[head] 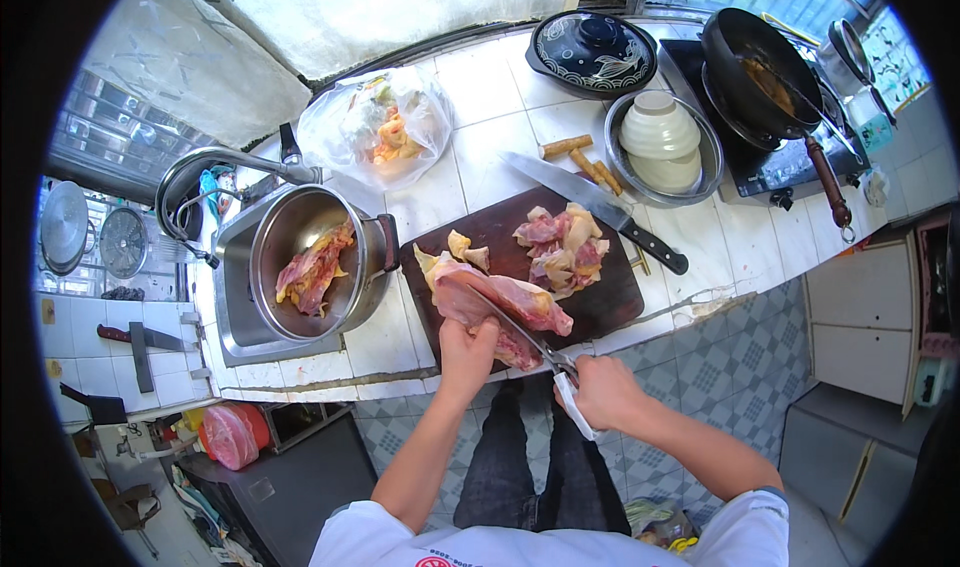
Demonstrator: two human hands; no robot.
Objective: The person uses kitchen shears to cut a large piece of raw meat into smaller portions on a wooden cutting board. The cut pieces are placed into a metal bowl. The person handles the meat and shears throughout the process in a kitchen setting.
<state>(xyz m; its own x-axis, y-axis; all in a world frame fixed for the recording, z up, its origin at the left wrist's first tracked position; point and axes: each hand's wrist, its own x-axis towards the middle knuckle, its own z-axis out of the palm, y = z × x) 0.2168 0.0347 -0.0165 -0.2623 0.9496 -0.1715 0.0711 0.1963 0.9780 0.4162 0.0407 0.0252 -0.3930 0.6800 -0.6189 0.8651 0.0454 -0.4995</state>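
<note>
My left hand grips the near edge of a large piece of raw poultry at the front of a dark wooden cutting board. In my right hand are kitchen shears with white handles. Their blades point away to the left and lie in a slit in the meat. Beyond that piece are small scraps of skin. A heap of cut raw poultry pieces sits on the board's right half. Across the board's far right corner lies a kitchen knife with a black handle.
A steel pot holding a raw carcass piece stands over the sink. Behind are a plastic bag of food and a lidded black casserole. Stacked bowls sit in a metal basin; a wok rests on the stove.
</note>
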